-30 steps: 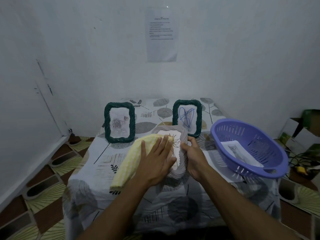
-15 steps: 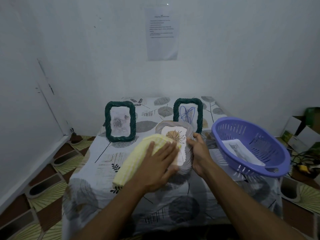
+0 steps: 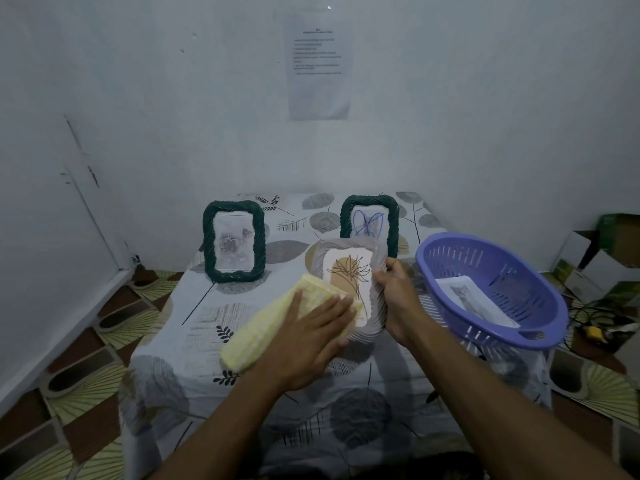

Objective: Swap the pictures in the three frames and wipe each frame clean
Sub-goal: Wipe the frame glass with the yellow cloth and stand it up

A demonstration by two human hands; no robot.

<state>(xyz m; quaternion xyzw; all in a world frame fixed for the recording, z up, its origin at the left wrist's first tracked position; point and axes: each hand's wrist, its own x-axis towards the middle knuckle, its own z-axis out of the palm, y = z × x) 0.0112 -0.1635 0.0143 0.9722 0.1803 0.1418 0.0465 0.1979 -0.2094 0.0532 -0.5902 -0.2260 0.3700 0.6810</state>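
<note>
1. While my left hand (image 3: 304,337) lies flat, fingers straight, pressing the yellow cloth (image 3: 263,327) on the grey frame (image 3: 346,244), my right hand (image 3: 398,299) grips its right edge.
2. Frame: tilted, over the surface (image 3: 194,313), before me.
3. Risk: hard wiping could twist it loose, or knock the green frame (image 3: 369,202) behind.

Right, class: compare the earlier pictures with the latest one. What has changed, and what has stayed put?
The left hand slid the yellow cloth down the grey frame toward the person, uncovering most of its flower drawing. The right hand still grips the frame's right edge. Both green frames, the purple basket and the cat picture in it have not moved.
</note>
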